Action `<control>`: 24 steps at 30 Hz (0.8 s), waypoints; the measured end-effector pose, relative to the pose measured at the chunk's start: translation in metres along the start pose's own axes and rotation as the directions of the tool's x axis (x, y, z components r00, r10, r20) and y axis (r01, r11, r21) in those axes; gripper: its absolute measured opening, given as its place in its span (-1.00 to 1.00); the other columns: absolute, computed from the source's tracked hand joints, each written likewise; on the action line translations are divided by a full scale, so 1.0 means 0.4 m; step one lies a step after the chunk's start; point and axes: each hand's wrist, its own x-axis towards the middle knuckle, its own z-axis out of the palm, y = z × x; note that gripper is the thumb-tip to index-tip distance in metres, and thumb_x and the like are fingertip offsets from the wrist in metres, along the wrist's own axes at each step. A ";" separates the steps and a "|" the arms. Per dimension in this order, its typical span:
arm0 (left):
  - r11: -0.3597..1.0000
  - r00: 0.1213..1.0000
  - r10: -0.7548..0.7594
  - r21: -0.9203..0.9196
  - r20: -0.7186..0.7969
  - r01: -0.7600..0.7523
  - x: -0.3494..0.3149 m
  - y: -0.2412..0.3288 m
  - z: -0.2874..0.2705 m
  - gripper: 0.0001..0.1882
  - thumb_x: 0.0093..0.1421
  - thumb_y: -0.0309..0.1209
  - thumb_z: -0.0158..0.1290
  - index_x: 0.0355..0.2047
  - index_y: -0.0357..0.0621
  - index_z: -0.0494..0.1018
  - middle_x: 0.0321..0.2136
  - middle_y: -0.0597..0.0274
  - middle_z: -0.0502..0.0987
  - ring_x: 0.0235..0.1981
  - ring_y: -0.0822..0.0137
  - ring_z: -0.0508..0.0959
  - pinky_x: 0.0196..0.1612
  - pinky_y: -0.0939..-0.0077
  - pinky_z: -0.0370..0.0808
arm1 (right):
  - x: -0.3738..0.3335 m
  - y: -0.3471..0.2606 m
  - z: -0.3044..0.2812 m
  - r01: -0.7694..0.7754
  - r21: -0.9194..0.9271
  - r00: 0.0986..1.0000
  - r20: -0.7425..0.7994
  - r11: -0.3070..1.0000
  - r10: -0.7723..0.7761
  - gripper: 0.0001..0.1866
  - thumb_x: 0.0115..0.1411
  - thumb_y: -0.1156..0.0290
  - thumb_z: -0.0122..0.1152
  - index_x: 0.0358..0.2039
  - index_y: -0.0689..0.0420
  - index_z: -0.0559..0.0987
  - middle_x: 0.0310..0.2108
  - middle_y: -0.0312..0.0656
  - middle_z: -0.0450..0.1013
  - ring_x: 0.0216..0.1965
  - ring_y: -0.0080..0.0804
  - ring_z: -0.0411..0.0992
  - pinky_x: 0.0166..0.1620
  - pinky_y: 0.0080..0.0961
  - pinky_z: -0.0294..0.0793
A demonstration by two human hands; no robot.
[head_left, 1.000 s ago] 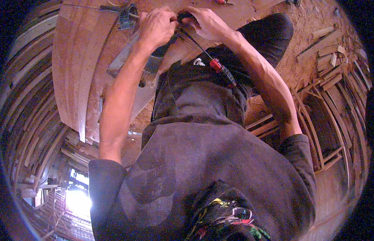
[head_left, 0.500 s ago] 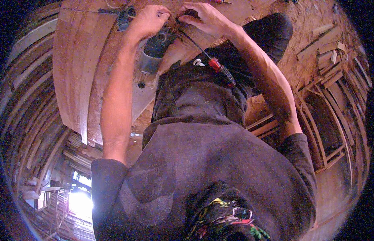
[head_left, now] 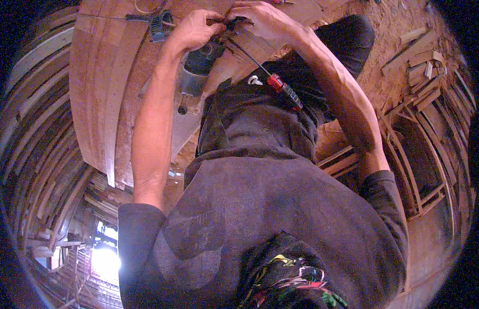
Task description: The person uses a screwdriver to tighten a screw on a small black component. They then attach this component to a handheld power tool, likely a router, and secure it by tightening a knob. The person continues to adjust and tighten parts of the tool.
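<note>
My left hand (head_left: pixel 198 30) and my right hand (head_left: pixel 268 21) meet at the top of the view, fingers bent in a pinch. A small dark part (head_left: pixel 238 23) sits at my right fingertips, and the left fingertips reach to it; its kind is unclear. Below the left hand is a power tool with a dark, rounded motor body (head_left: pixel 200 61) and a grey metal base (head_left: pixel 185 121). A screwdriver (head_left: pixel 282 88) with a red and black handle rests across my lap, its shaft pointing up toward my hands.
A blue ribbed piece (head_left: pixel 159 28) with a cord lies left of my left hand. Wide wooden boards (head_left: pixel 95 92) spread beneath the tool. Offcuts (head_left: pixel 427 64) and wooden frames (head_left: pixel 417 159) are at the right; stacked timber (head_left: pixel 38 139) lines the left.
My fingers have come closer together, the left fingertips now reaching the right hand's dark part. More of that part shows. The screwdriver has stayed put.
</note>
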 end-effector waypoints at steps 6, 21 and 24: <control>0.999 0.999 -0.046 0.011 0.015 0.046 0.007 0.003 0.019 -0.64 0.20 -0.16 0.21 -0.06 -0.05 0.65 -0.14 0.04 0.68 -0.08 0.04 0.66 0.01 0.24 0.53 | -0.034 -0.017 0.012 -0.047 -0.075 0.999 0.007 0.996 0.047 -0.62 0.12 0.52 0.22 0.00 0.12 0.54 -0.02 -0.07 0.50 0.00 0.03 0.51 0.04 -0.19 0.55; 0.989 0.984 -0.145 0.006 -0.099 0.147 -0.006 0.012 0.048 -0.64 0.21 -0.14 0.20 -0.03 0.05 0.66 -0.16 0.14 0.70 -0.13 0.16 0.69 0.03 0.26 0.52 | -0.113 -0.118 0.108 -0.494 -0.176 0.847 -0.317 0.852 0.426 -0.64 0.12 0.24 0.32 -0.09 0.08 0.59 -0.15 -0.10 0.51 -0.12 -0.01 0.54 -0.11 -0.16 0.57; 0.982 0.978 -0.172 -0.093 -0.118 0.162 -0.005 -0.003 0.049 -0.62 0.21 -0.17 0.21 -0.01 0.00 0.63 -0.17 0.11 0.70 -0.14 0.17 0.69 0.01 0.30 0.54 | -0.104 -0.117 0.114 -0.498 -0.162 0.849 -0.288 0.852 0.442 -0.68 0.14 0.24 0.30 -0.12 0.08 0.60 -0.16 -0.11 0.51 -0.13 -0.02 0.55 -0.12 -0.16 0.57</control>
